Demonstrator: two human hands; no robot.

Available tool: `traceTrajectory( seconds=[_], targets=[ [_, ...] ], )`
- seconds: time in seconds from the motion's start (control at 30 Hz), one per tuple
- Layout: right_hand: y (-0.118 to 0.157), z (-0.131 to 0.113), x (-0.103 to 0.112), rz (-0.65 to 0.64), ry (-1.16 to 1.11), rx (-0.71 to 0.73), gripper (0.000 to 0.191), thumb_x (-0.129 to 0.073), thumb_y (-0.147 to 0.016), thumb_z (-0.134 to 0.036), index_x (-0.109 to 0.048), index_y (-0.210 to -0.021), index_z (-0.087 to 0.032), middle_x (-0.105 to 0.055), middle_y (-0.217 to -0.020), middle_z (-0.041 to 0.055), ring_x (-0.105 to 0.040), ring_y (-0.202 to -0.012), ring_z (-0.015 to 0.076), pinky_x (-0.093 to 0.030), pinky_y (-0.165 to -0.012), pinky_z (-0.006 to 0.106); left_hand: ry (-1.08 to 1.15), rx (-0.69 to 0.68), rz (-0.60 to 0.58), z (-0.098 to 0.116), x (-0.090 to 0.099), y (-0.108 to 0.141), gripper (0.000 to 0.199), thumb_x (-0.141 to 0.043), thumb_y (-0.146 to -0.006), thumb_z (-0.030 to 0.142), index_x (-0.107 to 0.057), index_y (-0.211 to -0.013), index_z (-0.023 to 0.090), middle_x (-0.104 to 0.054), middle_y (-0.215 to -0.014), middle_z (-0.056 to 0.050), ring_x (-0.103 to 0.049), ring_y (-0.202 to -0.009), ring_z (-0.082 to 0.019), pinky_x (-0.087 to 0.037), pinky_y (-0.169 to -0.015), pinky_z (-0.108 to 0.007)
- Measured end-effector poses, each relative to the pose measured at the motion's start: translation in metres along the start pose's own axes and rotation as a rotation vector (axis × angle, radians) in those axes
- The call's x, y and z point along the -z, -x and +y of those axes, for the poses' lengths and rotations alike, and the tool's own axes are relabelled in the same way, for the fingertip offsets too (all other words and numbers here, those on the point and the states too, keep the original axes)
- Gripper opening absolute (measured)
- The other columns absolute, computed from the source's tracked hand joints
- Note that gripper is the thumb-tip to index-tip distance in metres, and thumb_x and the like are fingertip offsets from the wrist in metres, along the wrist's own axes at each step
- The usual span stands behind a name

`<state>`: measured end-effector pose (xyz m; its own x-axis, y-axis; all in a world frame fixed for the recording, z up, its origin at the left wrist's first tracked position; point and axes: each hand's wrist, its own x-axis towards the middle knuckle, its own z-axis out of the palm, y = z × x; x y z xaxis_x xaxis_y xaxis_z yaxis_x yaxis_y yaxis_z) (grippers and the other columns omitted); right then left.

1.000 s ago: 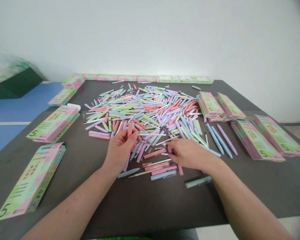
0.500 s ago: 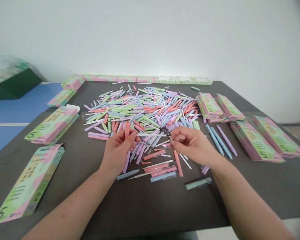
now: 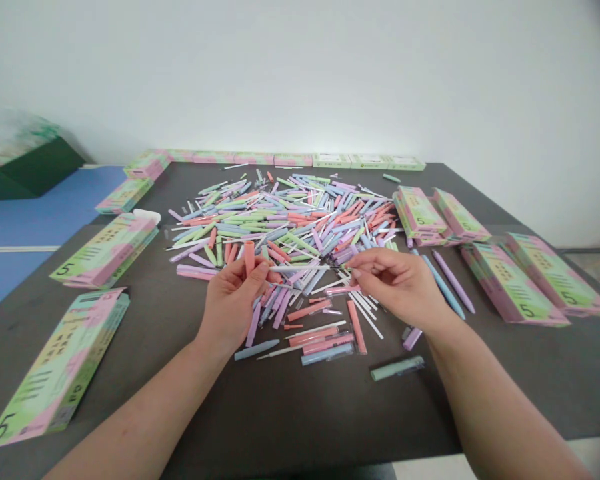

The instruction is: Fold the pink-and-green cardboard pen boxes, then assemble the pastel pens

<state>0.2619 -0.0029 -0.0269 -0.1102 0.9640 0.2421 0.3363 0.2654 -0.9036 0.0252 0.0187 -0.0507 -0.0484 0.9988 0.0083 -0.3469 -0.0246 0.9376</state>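
My left hand (image 3: 235, 293) is closed around a coral pen barrel (image 3: 249, 257), which stands upright out of the fist. Between the same thumb and fingers sits a white pen refill (image 3: 300, 269), lying level and pointing right. Thumb and fingertips of my right hand (image 3: 393, 280) pinch together beside the refill's dark tip; what they hold there is too small to make out. Beneath both hands spreads a large pile of pastel pen parts (image 3: 280, 220). Closer to me lie coral barrels (image 3: 327, 343), a light blue barrel (image 3: 325, 355) and a loose white refill (image 3: 280, 351).
Printed cartons stand at the left (image 3: 55, 367) and right (image 3: 520, 283) on the dark table (image 3: 280, 420). A row of cartons (image 3: 295, 160) lines the back edge by the wall. Purple (image 3: 453, 280) and blue (image 3: 445, 288) pens lie right; a green capped piece (image 3: 397, 368) is near my right forearm.
My hands have drawn slightly apart, the right one moving right and the left one a little left. The refill has shifted left with my left hand.
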Motion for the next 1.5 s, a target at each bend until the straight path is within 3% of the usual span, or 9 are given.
traceTrajectory(
  seconds=[0.33, 0.63, 0.83, 1.07, 1.5],
  targets=[
    [0.0, -0.002, -0.003, -0.009, -0.011, -0.014, 0.011, -0.064, -0.079, -0.02, -0.067, -0.088, -0.016, -0.067, -0.066, 0.0012, -0.059, -0.056, 0.0118, -0.045, -0.053, 0.023, -0.033, -0.037, -0.05, -0.004, 0.005, 0.0, 0.01, -0.074, -0.075, 0.024, -0.071, -0.08, 0.016, -0.067, -0.062, 0.0, -0.042, -0.044, -0.001, -0.034, -0.044, -0.014],
    [0.001, 0.0, -0.003, 0.005, 0.041, 0.042, 0.013, -0.063, -0.08, -0.018, -0.07, -0.091, -0.017, -0.068, -0.069, 0.0017, -0.06, -0.06, 0.0121, -0.044, -0.055, 0.023, -0.075, -0.053, -0.044, -0.007, 0.007, -0.001, 0.012, -0.074, -0.075, 0.026, -0.071, -0.081, 0.016, -0.066, -0.064, 0.001, -0.045, -0.047, -0.003, -0.035, -0.046, -0.016],
    [0.002, -0.001, -0.007, -0.013, -0.066, 0.003, 0.01, -0.065, -0.082, -0.019, -0.069, -0.091, -0.017, -0.067, -0.067, 0.0005, -0.064, -0.058, 0.0116, -0.05, -0.055, 0.022, -0.1, -0.058, -0.025, -0.009, 0.009, 0.0, 0.015, -0.076, -0.074, 0.028, -0.071, -0.082, 0.017, -0.066, -0.066, 0.0, -0.052, -0.054, -0.006, -0.036, -0.048, -0.017],
    [0.002, 0.004, -0.012, -0.049, -0.202, -0.02, 0.011, -0.067, -0.083, -0.02, -0.067, -0.094, -0.019, -0.073, -0.078, 0.0024, -0.073, -0.068, 0.0145, -0.057, -0.062, 0.022, -0.126, -0.037, -0.038, -0.012, 0.01, 0.003, 0.015, -0.076, -0.075, 0.029, -0.071, -0.084, 0.018, -0.065, -0.069, 0.0, -0.057, -0.061, -0.009, -0.041, -0.053, -0.019],
    [0.002, 0.003, -0.015, -0.052, -0.184, -0.032, 0.012, -0.067, -0.084, -0.022, -0.068, -0.095, -0.018, -0.075, -0.076, 0.0025, -0.074, -0.07, 0.0159, -0.058, -0.06, 0.022, -0.174, -0.032, -0.099, -0.012, 0.011, 0.004, 0.013, -0.073, -0.077, 0.03, -0.071, -0.081, 0.019, -0.065, -0.069, 0.0, -0.053, -0.062, -0.009, -0.04, -0.059, -0.022]
  ],
)
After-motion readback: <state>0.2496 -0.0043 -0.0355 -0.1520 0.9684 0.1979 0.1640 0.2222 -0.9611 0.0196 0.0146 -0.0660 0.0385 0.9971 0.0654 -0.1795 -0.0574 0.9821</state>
